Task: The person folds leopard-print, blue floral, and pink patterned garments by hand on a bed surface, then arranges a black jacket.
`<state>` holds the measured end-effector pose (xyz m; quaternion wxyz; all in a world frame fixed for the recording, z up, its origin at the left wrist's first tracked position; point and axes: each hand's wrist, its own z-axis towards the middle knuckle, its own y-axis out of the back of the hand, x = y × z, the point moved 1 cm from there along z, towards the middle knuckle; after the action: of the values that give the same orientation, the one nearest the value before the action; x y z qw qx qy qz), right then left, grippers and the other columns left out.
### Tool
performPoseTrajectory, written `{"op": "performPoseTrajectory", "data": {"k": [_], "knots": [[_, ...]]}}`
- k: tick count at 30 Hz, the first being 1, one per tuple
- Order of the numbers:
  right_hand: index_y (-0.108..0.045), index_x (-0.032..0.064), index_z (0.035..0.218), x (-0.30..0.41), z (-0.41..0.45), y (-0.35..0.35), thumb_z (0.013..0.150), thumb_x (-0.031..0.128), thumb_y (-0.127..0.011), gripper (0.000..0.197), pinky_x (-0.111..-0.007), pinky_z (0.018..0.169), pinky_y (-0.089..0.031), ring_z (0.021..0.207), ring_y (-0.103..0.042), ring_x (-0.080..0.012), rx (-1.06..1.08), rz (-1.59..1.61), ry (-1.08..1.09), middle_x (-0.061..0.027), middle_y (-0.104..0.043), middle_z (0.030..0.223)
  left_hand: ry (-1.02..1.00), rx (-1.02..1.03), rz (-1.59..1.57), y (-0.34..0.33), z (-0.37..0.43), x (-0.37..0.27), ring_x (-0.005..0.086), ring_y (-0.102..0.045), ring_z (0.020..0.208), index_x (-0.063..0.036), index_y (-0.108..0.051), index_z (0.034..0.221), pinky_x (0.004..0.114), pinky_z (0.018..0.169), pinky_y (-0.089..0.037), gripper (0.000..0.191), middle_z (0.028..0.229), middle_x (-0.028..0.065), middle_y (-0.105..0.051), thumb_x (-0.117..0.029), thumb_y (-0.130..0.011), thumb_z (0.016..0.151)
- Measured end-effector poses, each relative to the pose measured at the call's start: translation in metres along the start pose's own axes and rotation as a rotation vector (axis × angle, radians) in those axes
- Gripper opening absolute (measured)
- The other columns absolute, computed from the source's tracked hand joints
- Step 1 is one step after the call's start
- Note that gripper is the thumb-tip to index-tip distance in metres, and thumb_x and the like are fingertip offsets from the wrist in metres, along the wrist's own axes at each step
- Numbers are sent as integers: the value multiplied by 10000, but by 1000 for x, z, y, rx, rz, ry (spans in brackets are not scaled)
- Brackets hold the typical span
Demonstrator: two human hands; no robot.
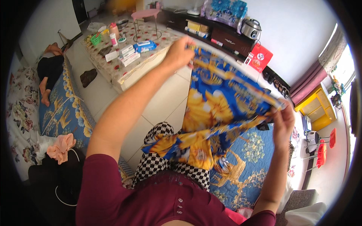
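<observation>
A blue and yellow floral cloth point(217, 104) is stretched out in the air between my raised hands. My left hand point(181, 53) pinches its upper left corner, and my right hand point(283, 120) grips the upper right edge. The top edge slants down to the right and is a little blurred. Lower down, the cloth folds over and its loose end rests on my lap, across black-and-white checked trousers point(154, 166).
A low table point(104, 70) with boxes, wipes and bottles stands ahead. Another person's legs point(51, 70) lie on the sofa at left. A patterned blue cover point(251, 169) lies beside me at right. A brown shoe point(88, 77) is on the floor.
</observation>
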<state>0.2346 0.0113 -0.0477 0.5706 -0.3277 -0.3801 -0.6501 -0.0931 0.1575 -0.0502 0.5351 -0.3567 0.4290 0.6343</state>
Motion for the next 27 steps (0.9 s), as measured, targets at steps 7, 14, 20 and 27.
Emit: {"op": "performPoseTrajectory", "data": {"k": [7, 14, 20, 27], "knots": [[-554, 41, 1129, 80, 78, 40, 932, 127, -568, 215, -167, 603, -429, 719, -569, -31, -94, -145, 364, 9, -630, 854, -250, 16, 40, 9, 39, -159, 123, -609, 702, -35, -600, 1076, 209, 480, -455, 233, 883, 73, -643, -69, -476, 882], [-555, 32, 1198, 102, 75, 67, 931, 133, -573, 286, -188, 584, -450, 704, -583, -45, -151, -265, 386, -10, -637, 836, -235, 76, -55, -7, 39, -194, 142, -546, 492, -9, -597, 912, 256, 435, -463, 241, 677, 89, -604, 28, -375, 827], [-553, 31, 1228, 126, 61, 84, 930, 164, -576, 327, -208, 601, -467, 737, -604, -62, -224, -472, 458, -29, -666, 886, -259, 123, -117, -20, 28, -209, 163, -580, 564, 17, -584, 903, 271, 515, -500, 200, 727, 105, -606, 10, -391, 850], [-631, 72, 1108, 141, 57, 137, 894, 294, -629, 308, -177, 598, -431, 667, -609, -53, -383, -583, 504, -40, -682, 824, -384, 251, -157, -59, 16, -220, 159, -591, 620, 42, -580, 910, 273, 536, -522, 199, 756, 100, -610, -10, -391, 879]]}}
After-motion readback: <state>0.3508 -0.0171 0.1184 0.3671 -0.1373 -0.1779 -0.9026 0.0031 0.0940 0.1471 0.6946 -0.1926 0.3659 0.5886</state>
